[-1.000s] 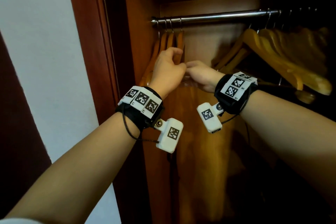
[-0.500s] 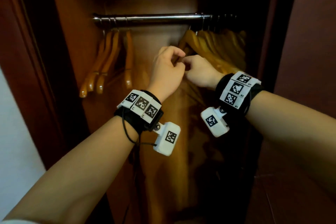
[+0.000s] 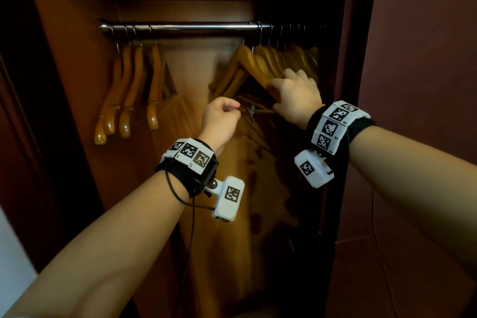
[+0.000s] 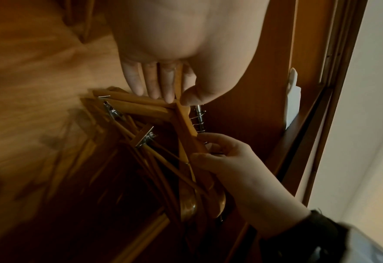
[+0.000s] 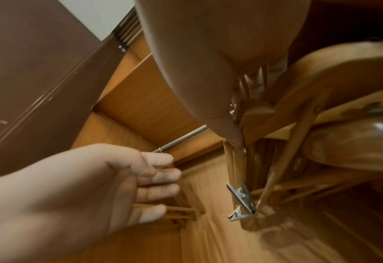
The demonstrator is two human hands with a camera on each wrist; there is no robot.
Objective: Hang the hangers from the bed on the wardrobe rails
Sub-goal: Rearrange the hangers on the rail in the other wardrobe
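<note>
The left hand's fingers (image 4: 156, 83) are pressed together and, with the thumb, a thin wooden bar of one tan wooden hanger (image 4: 181, 122) is pinched between them. The right hand's fingers (image 4: 210, 158) are curled round the shoulders of the bunched wooden hangers (image 3: 268, 64) hanging at the 2 o'clock end of the chrome wardrobe rail (image 3: 180, 26). A metal clip (image 3: 251, 113) on a lower bar is seen between the two hands. The left hand (image 3: 219, 119) is held at the centre of the head view and the right hand (image 3: 296, 97) at its 2 o'clock; half a second ago the two hands were touching in front of the rail's middle, and now they are parted, the right one having been moved onto the bunch. A smaller group of wooden hangers (image 3: 129, 90) is hung at the rail's 10 o'clock end, well apart from the hands. Everything is enclosed by the brown wooden wardrobe (image 3: 64, 85).
</note>
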